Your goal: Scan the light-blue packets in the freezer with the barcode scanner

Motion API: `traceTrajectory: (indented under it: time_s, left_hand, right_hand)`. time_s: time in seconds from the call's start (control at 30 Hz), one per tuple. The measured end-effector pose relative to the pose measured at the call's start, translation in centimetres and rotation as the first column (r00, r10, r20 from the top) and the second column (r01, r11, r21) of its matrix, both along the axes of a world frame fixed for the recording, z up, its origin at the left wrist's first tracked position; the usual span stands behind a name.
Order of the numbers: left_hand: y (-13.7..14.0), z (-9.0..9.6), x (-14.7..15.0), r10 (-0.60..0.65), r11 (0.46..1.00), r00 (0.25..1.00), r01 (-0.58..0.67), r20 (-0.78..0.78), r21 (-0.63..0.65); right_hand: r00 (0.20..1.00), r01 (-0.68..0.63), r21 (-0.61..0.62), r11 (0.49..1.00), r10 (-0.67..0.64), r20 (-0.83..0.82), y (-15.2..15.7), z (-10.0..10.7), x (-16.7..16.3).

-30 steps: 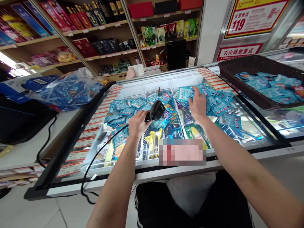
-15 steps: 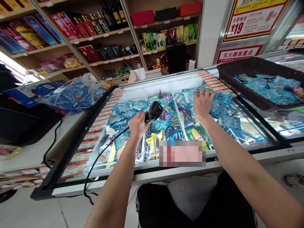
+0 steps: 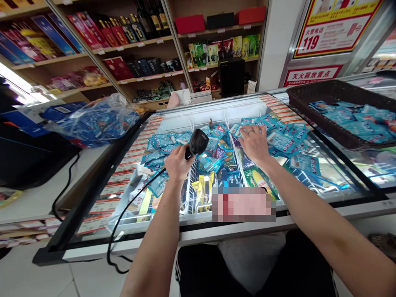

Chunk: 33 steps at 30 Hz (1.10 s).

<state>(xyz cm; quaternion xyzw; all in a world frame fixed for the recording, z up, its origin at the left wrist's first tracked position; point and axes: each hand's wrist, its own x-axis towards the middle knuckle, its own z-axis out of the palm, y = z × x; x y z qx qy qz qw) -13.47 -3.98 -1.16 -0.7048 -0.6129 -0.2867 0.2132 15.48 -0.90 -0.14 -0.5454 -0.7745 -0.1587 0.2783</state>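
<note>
A black corded barcode scanner (image 3: 198, 142) is gripped in my left hand (image 3: 177, 161), its head up and tilted to the right. My right hand (image 3: 254, 141), with a ring on one finger, is open, palm down at the back of the pile, its fingers spread over blue snack packets (image 3: 282, 140). Whether the fingertips press on a packet cannot be made out. More blue packets (image 3: 162, 141) lie left of the scanner. The packets are spread over the glass top of a freezer chest (image 3: 216, 235), with wire dividers (image 3: 237, 159) and coloured packs showing below.
A dark brown basket (image 3: 332, 132) of similar packets stands at right. At left a clear plastic bag (image 3: 102, 123) of blue packs sits on the counter. The scanner's black cable (image 3: 123, 212) hangs over the freezer's front edge. Stocked shelves (image 3: 139, 43) stand behind.
My right hand has shifted left over the packets, its fingers now more spread. My left hand still holds the barcode scanner, moved slightly left. The view has tilted a little.
</note>
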Motion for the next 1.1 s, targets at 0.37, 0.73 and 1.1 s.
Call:
traceTrajectory:
  time_s: [0.37,0.73,1.1]
  left_hand:
    - [0.0,0.6,-0.6,0.044,0.998,0.996,-0.047,0.076,0.038]
    - [-0.2,0.6,-0.4,0.025,0.999,0.998,-0.026,0.05,0.021]
    - [0.0,0.3,-0.6,-0.029,1.0,1.0,0.029,-0.002,-0.005]
  right_hand:
    - [0.762,-0.627,-0.258,0.735,0.647,-0.009,0.3,-1.8,-4.4]
    - [0.914,-0.394,-0.192,0.899,0.36,-0.189,1.1,-3.4,-3.0]
    - [0.83,-0.324,-0.282,0.903,0.129,-0.542,1.8,-3.3,-2.4]
